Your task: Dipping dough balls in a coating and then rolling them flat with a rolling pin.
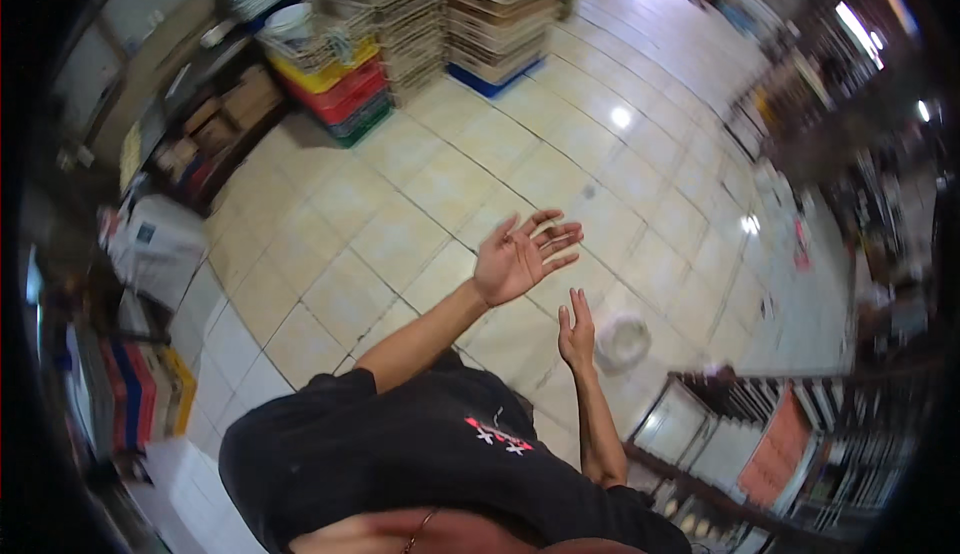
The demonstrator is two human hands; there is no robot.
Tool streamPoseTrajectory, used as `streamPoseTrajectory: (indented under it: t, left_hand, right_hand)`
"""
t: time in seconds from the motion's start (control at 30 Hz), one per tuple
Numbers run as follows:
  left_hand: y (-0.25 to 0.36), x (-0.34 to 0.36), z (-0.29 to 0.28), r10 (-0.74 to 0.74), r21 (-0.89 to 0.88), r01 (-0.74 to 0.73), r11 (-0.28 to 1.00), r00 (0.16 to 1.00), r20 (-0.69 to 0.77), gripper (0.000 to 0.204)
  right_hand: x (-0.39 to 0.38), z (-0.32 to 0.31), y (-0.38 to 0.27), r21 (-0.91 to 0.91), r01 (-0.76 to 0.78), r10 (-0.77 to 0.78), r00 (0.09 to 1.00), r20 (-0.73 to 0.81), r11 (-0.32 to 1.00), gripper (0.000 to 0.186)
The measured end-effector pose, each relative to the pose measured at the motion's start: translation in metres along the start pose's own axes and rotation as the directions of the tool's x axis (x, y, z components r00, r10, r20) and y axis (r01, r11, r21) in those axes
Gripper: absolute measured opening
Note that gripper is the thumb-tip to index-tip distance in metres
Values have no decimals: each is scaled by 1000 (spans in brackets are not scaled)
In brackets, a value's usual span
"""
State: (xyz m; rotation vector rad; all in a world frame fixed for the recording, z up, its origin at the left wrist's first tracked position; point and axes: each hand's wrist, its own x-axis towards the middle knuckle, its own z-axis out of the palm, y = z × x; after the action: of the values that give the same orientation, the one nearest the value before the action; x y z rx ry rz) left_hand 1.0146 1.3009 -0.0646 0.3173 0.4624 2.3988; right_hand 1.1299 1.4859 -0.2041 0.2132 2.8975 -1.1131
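Observation:
Both of my hands are held out in front of me over the tiled floor, and neither holds anything. My left hand shows its palm, with the fingers spread and pointing to the right. Just below and to the right of it, my right hand is seen edge-on, its fingers stretched out and pointing away from me. The two hands do not touch. Beside the right hand, lower down on the floor, is a round whitish object, too blurred to name.
Tall stacks of beige plastic crates stand at the back. Next to them are yellow, red and green crates with a white bucket on top. A white bag sits at left. A metal rack with trays stands close on the right.

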Motion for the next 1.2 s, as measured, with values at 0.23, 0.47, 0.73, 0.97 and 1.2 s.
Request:
streamPoseTrajectory:
  t: [0.23,0.47,0.73,0.97,1.2]
  left_hand:
    - [39,-115,-120,536,936,-51,-347,809,243,64]
    - [157,-177,-343,347,606,499,620,518,-782,58]
    - [322,-70,-236,240,272,-132,953,877,-416,67]
    - [528,-168,-197,840,119,-840,529,498,-213,68]
    - [532,-319,-356,743,811,-193,552,-326,-584,42]
  right_hand:
    - [100,143,-191,732,-679,-522,644,560,-53,77]
    - [128,148,-335,922,-18,-690,658,303,387,75]
    - [293,244,-366,156,987,-997,46,-70,34,48]
    - [479,389,-493,-238,851,-328,417,847,467,42]
    - [598,545,-600,172,853,-555,156,817,493,43]
